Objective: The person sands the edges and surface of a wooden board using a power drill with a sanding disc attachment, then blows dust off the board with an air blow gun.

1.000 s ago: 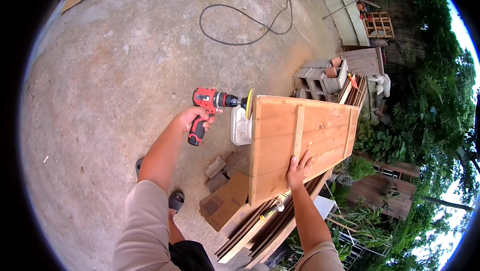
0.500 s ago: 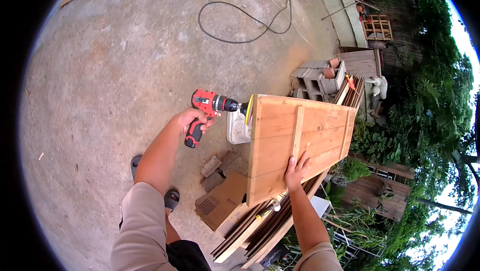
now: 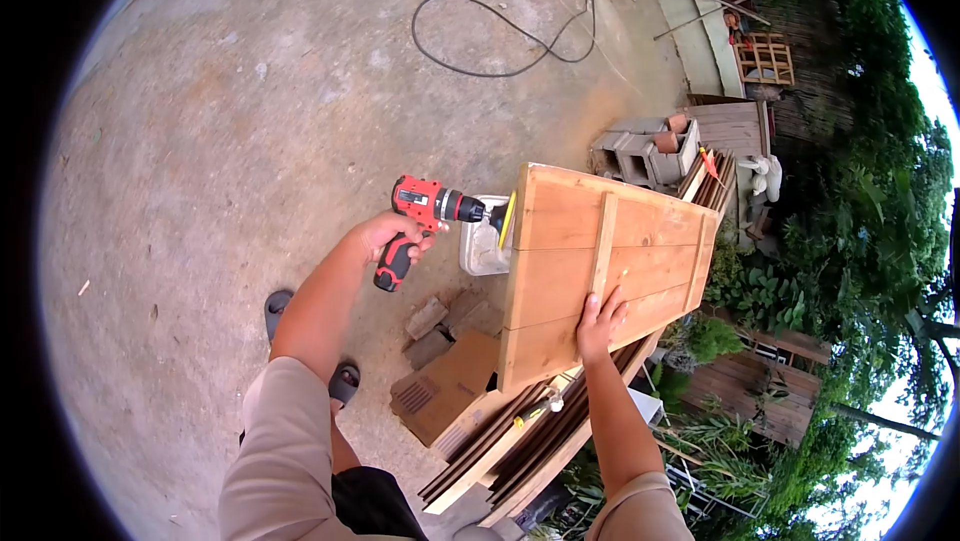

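My left hand (image 3: 395, 233) is wrapped round the grip of a red and black cordless drill (image 3: 418, 199). In its chuck sits a round pad with a yellow rim (image 3: 507, 221), facing the near edge of a wooden panel (image 3: 560, 271) and apparently touching it. The panel is made of joined boards with two cross battens (image 3: 605, 246) and lies tilted. My right hand (image 3: 598, 326) rests on the panel with fingers spread, close to the nearer batten.
Under the panel are stacked boards (image 3: 560, 446) with a yellow-handled tool (image 3: 535, 411). Cardboard (image 3: 445, 391) and broken blocks (image 3: 428, 319) lie below. Behind the pad is a white plastic piece (image 3: 478, 251). Hollow blocks (image 3: 640, 156) stand farther off; a black cable (image 3: 470, 71) loops across the concrete.
The drill and its pad have slid along the panel's edge, away from the upper corner. My right hand stays on the panel. The whole view has shifted slightly.
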### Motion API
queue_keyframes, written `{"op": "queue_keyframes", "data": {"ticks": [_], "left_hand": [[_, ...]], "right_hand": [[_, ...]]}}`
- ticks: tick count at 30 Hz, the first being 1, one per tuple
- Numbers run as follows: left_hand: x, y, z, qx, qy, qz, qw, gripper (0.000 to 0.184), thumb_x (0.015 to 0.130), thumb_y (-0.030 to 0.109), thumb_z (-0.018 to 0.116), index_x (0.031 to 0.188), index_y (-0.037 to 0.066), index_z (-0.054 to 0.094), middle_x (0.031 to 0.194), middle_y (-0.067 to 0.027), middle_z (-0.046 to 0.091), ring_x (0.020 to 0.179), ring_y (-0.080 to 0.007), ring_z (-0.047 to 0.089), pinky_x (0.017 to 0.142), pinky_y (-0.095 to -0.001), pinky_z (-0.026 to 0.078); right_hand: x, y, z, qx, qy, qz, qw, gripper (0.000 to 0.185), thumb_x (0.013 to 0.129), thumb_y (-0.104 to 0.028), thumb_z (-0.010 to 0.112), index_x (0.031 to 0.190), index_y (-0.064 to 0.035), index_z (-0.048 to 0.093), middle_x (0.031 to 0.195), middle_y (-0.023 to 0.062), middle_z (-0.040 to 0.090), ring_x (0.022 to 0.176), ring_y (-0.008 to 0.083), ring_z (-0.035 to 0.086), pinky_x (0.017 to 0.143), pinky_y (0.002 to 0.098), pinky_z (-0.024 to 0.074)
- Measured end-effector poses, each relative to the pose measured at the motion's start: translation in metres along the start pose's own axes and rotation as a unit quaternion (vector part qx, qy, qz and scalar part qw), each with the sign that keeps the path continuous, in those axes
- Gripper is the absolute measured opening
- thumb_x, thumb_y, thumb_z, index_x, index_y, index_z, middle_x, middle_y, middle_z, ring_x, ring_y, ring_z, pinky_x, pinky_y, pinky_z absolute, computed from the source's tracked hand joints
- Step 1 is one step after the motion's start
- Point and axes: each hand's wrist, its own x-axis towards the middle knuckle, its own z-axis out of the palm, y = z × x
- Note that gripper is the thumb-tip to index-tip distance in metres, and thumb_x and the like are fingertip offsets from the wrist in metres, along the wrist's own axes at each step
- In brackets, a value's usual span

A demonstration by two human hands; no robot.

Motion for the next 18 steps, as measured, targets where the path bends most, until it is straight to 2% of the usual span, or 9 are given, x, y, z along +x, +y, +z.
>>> {"op": "queue_keyframes", "data": {"ticks": [18], "left_hand": [[-0.032,-0.071,0.01,0.001,-0.005,-0.035,0.999,0.059,0.075,0.007,0.066,0.134,0.003,0.06,0.084,-0.0094,0.062,0.063,-0.0171,0.058,0.064,-0.0361,0.053]], "right_hand": [[-0.001,-0.005,-0.002,-0.019,0.004,-0.001,1.0,0.092,0.097,-0.08,0.04,0.169,-0.033,0.006,0.174,0.0191,-0.007,0.16,0.0431,-0.007,0.116,0.0769,0.0076]]}}
